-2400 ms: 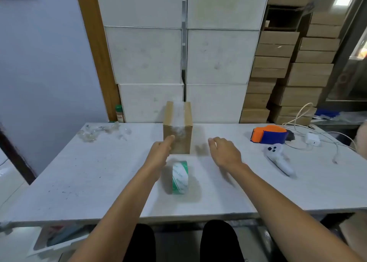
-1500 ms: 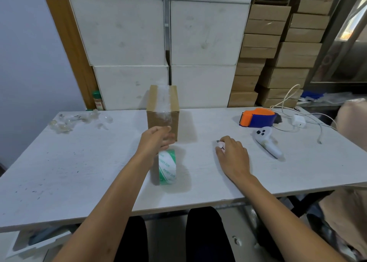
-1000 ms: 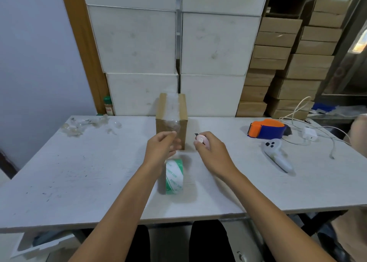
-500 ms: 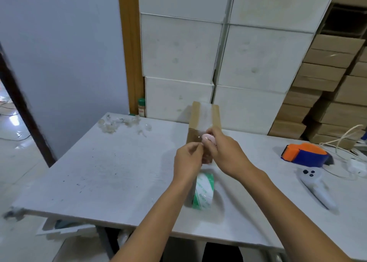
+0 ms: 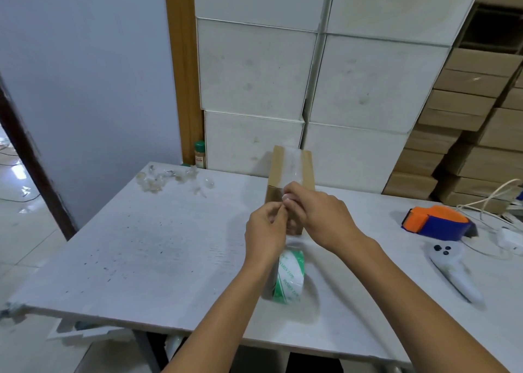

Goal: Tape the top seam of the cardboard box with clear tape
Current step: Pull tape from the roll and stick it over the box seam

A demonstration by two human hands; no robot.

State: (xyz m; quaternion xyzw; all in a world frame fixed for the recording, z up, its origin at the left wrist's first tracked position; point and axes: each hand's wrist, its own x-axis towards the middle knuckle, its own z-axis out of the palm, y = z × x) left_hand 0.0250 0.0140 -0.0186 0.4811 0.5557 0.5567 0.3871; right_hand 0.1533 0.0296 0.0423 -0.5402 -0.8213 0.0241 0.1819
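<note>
- Because clear tape (image 5: 291, 169) is thin, limp and self-sticking, it looks best pinched at its free edge and kept taut.
- The box (image 5: 291, 180) stands mid-table (image 5: 141, 245), a strip already along its top.
- The roll (image 5: 290, 276) stands on edge just in front.
- Both the left hand (image 5: 266, 234) and right hand (image 5: 319, 220) meet at the box's near face, fingertips pinched together, apparently on the strip's end; the right also holds something small and pale.
</note>
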